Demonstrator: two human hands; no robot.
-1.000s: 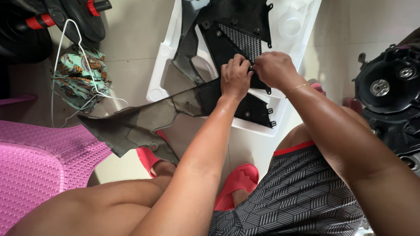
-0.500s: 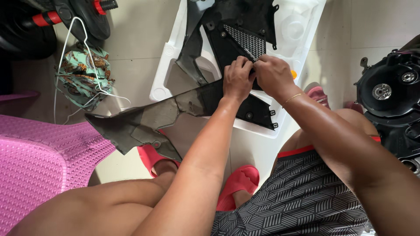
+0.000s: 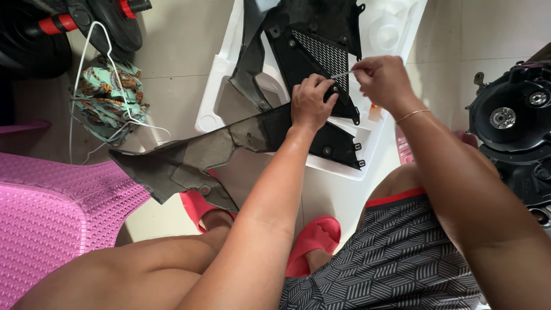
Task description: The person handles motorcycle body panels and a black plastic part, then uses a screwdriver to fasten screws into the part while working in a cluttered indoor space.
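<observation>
Now left hand (image 3: 310, 103) pressed flat, fingers curled loosely, on the black plastic panel (image 3: 252, 138) lying across the white foam tray (image 3: 221, 86). Right hand (image 3: 381, 80) just right of it above the panel, fingertips pinched shut on a thin metal pin (image 3: 341, 74). Half a second ago both hands touching at the mesh grille (image 3: 327, 54); since pulled apart.

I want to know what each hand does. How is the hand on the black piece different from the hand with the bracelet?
The left hand lies palm down, pressing on the black plastic panel; the right hand is lifted above it. The left hand's fingers are curled over the panel; the right hand pinches a thin silvery piece at its fingertips. Only the right wrist wears a thin bracelet. Both are bare and work at the same panel.
</observation>
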